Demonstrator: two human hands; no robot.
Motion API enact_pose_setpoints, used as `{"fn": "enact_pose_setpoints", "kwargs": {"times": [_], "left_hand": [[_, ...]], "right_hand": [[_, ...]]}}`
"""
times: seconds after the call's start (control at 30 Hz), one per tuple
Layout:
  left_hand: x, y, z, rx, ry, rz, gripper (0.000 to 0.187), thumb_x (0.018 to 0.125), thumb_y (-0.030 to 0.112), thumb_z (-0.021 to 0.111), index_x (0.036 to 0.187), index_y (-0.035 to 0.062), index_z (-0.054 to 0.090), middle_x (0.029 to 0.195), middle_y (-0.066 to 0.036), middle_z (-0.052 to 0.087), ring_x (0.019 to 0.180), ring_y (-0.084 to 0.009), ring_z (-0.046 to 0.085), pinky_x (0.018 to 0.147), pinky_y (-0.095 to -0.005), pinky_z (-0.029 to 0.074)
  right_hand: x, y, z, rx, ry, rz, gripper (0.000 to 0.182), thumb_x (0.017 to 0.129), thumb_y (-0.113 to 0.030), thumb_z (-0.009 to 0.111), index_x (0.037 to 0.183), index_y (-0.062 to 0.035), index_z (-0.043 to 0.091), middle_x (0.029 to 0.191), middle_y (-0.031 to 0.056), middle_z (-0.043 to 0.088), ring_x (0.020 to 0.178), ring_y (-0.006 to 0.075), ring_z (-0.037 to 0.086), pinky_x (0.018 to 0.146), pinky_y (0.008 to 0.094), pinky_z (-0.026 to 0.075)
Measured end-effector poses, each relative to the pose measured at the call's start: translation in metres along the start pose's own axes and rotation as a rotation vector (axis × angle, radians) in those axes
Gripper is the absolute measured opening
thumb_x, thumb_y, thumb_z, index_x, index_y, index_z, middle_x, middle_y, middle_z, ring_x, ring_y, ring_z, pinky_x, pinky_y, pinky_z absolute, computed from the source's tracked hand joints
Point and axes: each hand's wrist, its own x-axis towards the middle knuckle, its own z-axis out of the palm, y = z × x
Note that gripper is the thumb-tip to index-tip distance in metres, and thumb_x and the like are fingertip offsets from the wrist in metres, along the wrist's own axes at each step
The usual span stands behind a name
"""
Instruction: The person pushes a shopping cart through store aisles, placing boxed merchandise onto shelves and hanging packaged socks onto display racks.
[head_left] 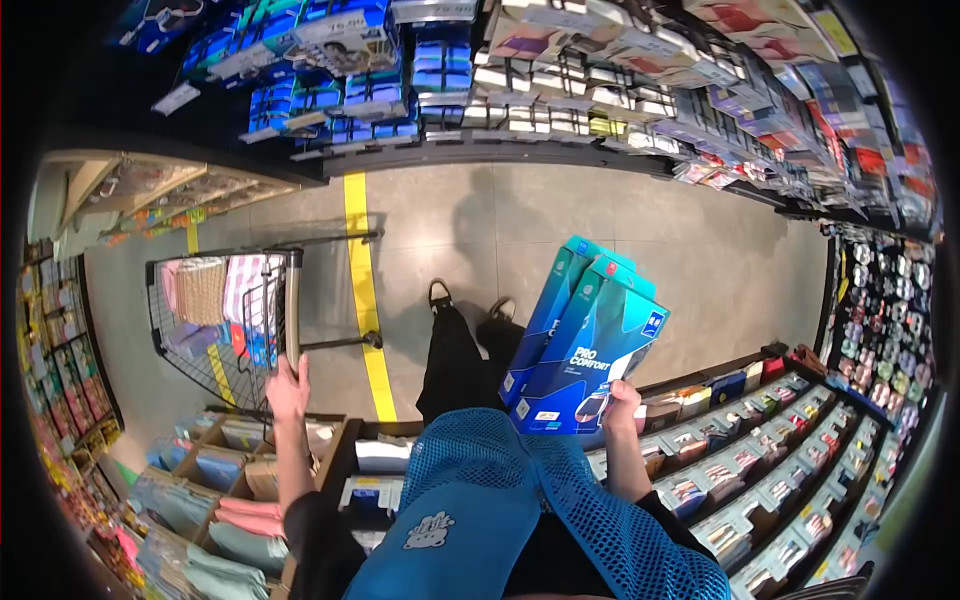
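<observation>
My right hand [622, 405] is closed on the lower right edge of two flat blue-and-teal boxes. The front box [585, 345] reads "PRO COMFORT" and leans tilted over the back box [548, 310], which is partly hidden behind it. At the left, my left hand [288, 390] is wrapped around the near end of the handle [294, 325] of a black wire shopping cart [200, 370]. Inside the cart lie a woven basket [200, 287], a pink-and-white checked cloth [248, 285] and other folded or packed goods.
Blue packages [345, 50] hang on the shelf ahead. Wooden bins [215, 440] of folded cloth stand at the near left, and tiered racks [740, 460] of packets at the near right. A yellow line [365, 300] crosses the grey floor [430, 230].
</observation>
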Motion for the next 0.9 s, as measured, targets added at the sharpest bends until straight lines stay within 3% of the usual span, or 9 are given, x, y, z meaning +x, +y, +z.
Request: {"fn": "enact_pose_setpoints", "kwargs": {"times": [0.03,0.17,0.27,0.33,0.47,0.57,0.73,0.8,0.9], "left_hand": [[0.0,-0.012,0.001,0.001,0.099,0.245,0.042,0.089,0.041,0.05,0.105,0.0018,0.051,0.081,-0.024,0.061,0.082,-0.0415,0.058,0.077,-0.0486,0.043],[-0.001,-0.022,0.029,-0.156,0.248,0.428,0.048,0.085,0.035,0.058,0.118,0.0008,0.049,0.127,-0.024,0.043,0.121,-0.0376,0.039,0.101,-0.0443,0.031],[-0.019,-0.016,0.053,0.02,0.525,0.121,0.06,0.081,0.041,0.064,0.122,0.0004,0.048,0.136,-0.024,0.035,0.126,-0.0364,0.033,0.105,-0.043,0.028],[-0.025,-0.015,0.058,-0.423,0.159,-0.136,0.071,0.078,0.051,0.063,0.123,-0.003,0.05,0.145,-0.024,0.021,0.135,-0.0359,0.02,0.11,-0.0424,0.02],[-0.034,-0.006,0.055,-0.338,0.006,-0.219,0.082,0.08,0.065,0.049,0.131,0.0008,0.045,0.15,-0.021,0.011,0.139,-0.0331,0.012,0.112,-0.0405,0.017],[-0.043,0.027,0.018,-0.271,-0.445,-0.397,0.1,0.075,0.08,0.03,0.14,0.0045,0.031,0.152,-0.014,0.007,0.141,-0.0277,0.002,0.114,-0.0376,0.011],[-0.061,0.06,0.019,-0.136,-0.525,-0.316,0.099,0.075,0.082,0.024,0.142,0.0086,0.028,0.15,-0.01,0.02,0.14,-0.0264,-0.004,0.114,-0.0369,0.007],[-0.07,0.08,0.009,-0.16,-0.525,-0.323,0.101,0.074,0.083,0.025,0.142,0.0081,0.028,0.15,-0.011,0.019,0.14,-0.0282,-0.003,0.115,-0.0376,0.007],[-0.068,0.08,0.022,-0.117,-0.465,-0.2,0.102,0.073,0.083,0.027,0.141,0.0077,0.029,0.149,-0.014,0.019,0.14,-0.0311,0.0,0.114,-0.0391,0.009]], "right_hand": [[0.003,0.0,-0.008,0.0,-0.086,0.092,0.069,0.064,-0.028,0.065,0.12,0.0075,0.046,0.096,0.0177,0.065,0.079,0.029,0.066,0.067,0.0376,0.056],[0.009,-0.021,-0.013,-0.043,-0.286,0.313,0.068,0.065,-0.027,0.065,0.12,0.0069,0.046,0.095,0.0179,0.065,0.08,0.0285,0.066,0.07,0.037,0.055],[0.029,-0.043,-0.01,-0.104,-0.372,0.349,0.07,0.066,-0.03,0.065,0.121,0.0075,0.046,0.096,0.0185,0.065,0.081,0.0278,0.066,0.069,0.0337,0.055],[0.047,-0.044,-0.015,-0.14,-0.312,0.236,0.073,0.065,-0.032,0.066,0.123,0.0066,0.044,0.103,0.0184,0.063,0.085,0.0271,0.065,0.072,0.0322,0.055],[0.081,-0.07,-0.022,-0.087,-0.429,0.216,0.077,0.063,-0.033,0.068,0.124,0.0062,0.043,0.108,0.0184,0.06,0.084,0.0262,0.065,0.07,0.0318,0.055],[0.103,-0.091,-0.026,-0.122,-0.425,0.103,0.072,0.064,-0.033,0.067,0.119,0.0081,0.047,0.101,0.0191,0.063,0.078,0.0278,0.065,0.065,0.0347,0.056],[0.122,-0.118,-0.01,-0.048,-0.466,-0.182,0.07,0.067,-0.034,0.067,0.121,0.0062,0.047,0.102,0.0179,0.064,0.081,0.0283,0.066,0.072,0.0347,0.056],[0.132,-0.131,-0.014,-0.102,-0.55,-0.055,0.081,0.067,-0.035,0.067,0.128,0.0073,0.035,0.102,0.0163,0.062,0.083,0.0249,0.065,0.069,0.0331,0.056],[0.129,-0.143,0.001,-0.152,-0.62,-0.023,0.071,0.07,-0.036,0.064,0.121,0.008,0.044,0.091,0.0163,0.065,0.072,0.0231,0.067,0.061,0.0313,0.057]]}}
